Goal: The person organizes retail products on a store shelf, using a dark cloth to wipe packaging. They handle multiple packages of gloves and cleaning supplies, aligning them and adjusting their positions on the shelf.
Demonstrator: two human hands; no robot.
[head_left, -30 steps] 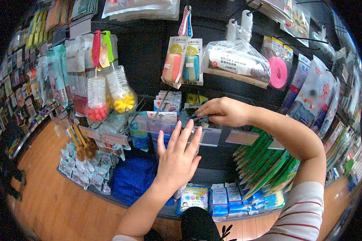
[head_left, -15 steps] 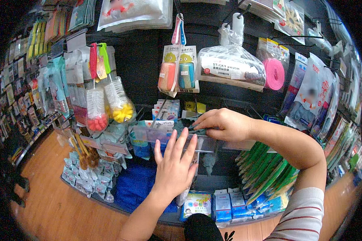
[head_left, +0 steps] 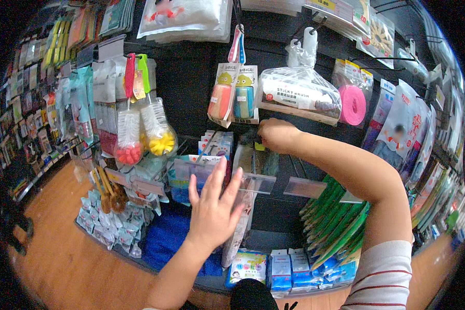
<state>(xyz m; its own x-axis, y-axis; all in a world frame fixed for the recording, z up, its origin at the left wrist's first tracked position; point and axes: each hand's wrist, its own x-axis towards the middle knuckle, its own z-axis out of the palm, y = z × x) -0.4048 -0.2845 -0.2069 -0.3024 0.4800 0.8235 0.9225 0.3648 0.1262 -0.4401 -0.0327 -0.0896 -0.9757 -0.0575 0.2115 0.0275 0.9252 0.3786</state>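
My right hand [head_left: 279, 135] is closed at the back of a peg, its fingers curled round a dark grey, soft-looking item [head_left: 250, 136], mostly hidden and blurred. Just below it hangs a see-through packet [head_left: 244, 157] with a dim, greyish content. My left hand [head_left: 214, 214] is raised with fingers spread and holds nothing. Its fingertips are in front of a clear plastic label holder [head_left: 195, 169] and several blue and white packets [head_left: 222, 143] on the neighbouring peg.
Two cup brushes [head_left: 232, 98] and a bagged sticky brush [head_left: 300, 95] hang above. Bottle brushes [head_left: 159, 129] hang left. Green pointed packs [head_left: 338, 222] jut out at lower right. Bare metal pegs [head_left: 297, 166] stick out below my right forearm. Blue packets [head_left: 280, 271] line the bottom shelf.
My right hand has moved up and back from the label holders, taking the dark grey item with it. My left hand has shifted slightly left and stays spread. The view has shifted a little.
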